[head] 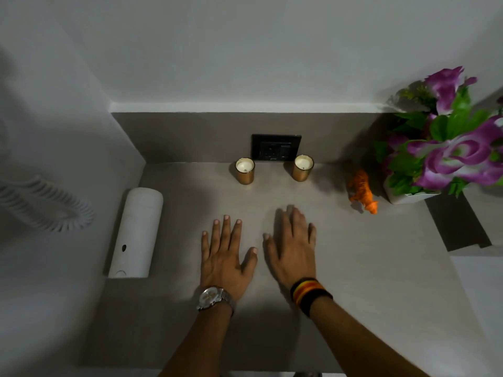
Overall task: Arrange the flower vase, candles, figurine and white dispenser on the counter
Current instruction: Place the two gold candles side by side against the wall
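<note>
Grey-beige stone makes up the counter (pixel 340 281), and both of the person's hands lie on it palm down, holding nothing. The left hand (pixel 226 257) has its fingers spread and its thumb angled out toward the other hand; a metal wristwatch (pixel 213 298) sits on that wrist. The right hand (pixel 292 247) lies just beside it, fingers extended and closer together, thumb pointing toward the left hand, with a striped black, red and yellow wristband (pixel 309 293) at the wrist. The two thumbs are near each other but apart.

Beyond the fingertips, against the back wall, stand two candles in gold-coloured holders: the left candle (pixel 245 170) ahead of the left hand, the right candle (pixel 303 167) ahead of the right hand, with a black wall socket (pixel 276 146) between and behind them. Out to the left of the left hand, well apart from it, the white dispenser (pixel 136 232) lies on its side along the counter's edge. Ahead and to the right of the right hand stands the orange figurine (pixel 363 192), and just beyond that the flower vase (pixel 405 197), white, filled with purple flowers and green leaves.
</note>
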Demonstrator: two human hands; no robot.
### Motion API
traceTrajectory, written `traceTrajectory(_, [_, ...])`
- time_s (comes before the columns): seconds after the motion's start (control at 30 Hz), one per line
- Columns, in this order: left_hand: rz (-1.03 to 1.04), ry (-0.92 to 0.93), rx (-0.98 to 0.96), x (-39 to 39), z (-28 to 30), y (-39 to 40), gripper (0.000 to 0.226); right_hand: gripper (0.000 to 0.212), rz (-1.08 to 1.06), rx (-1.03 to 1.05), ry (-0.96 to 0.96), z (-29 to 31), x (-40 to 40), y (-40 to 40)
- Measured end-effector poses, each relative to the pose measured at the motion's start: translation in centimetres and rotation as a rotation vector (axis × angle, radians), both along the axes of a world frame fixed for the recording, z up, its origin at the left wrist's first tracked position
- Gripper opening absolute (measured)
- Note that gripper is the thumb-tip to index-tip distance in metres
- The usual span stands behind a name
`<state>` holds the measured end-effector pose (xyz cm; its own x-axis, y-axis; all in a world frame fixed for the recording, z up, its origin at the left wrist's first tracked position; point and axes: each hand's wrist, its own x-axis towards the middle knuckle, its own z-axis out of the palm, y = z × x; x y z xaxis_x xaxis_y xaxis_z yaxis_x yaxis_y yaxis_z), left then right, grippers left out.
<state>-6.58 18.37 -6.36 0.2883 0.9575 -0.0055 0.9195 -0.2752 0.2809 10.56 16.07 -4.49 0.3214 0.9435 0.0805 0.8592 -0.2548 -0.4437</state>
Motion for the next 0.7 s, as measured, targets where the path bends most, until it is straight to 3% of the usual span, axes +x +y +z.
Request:
traceTrajectory(0.1, [0.025, -0.054, 0.015, 0.3, 0.1, 0.1, 0.068, 0.072, 0.057, -0.077, -0.112, -1.0, -0.2, -1.0])
traceTrajectory(0.23, [0.202, -0.352, -0.013, 2.2, 1.6, 4.1, 0.066, 0.073, 0.055, -0.098, -0.139, -1.0, -0.1, -0.4])
traceTrajectory(0.33, [0.336, -0.468, -0.101, 4.0, 3.1, 9.3, 0.077, 0.072, 0.048, -0.100, -0.146, -1.2, -0.1, -0.4])
traceTrajectory(0.47, [0.366, -0.487, -0.049, 5.8, 3.8, 14.1, 0.071, 0.074, 0.041, -0.114, -0.148, -1.1, -0.1, -0.2])
traceTrajectory(0.7, [0.354, -0.355, 0.024, 6.4, 2.9, 16.2, 0.058, 0.075, 0.039, -0.125, -0.141, -0.8, -0.1, -0.1])
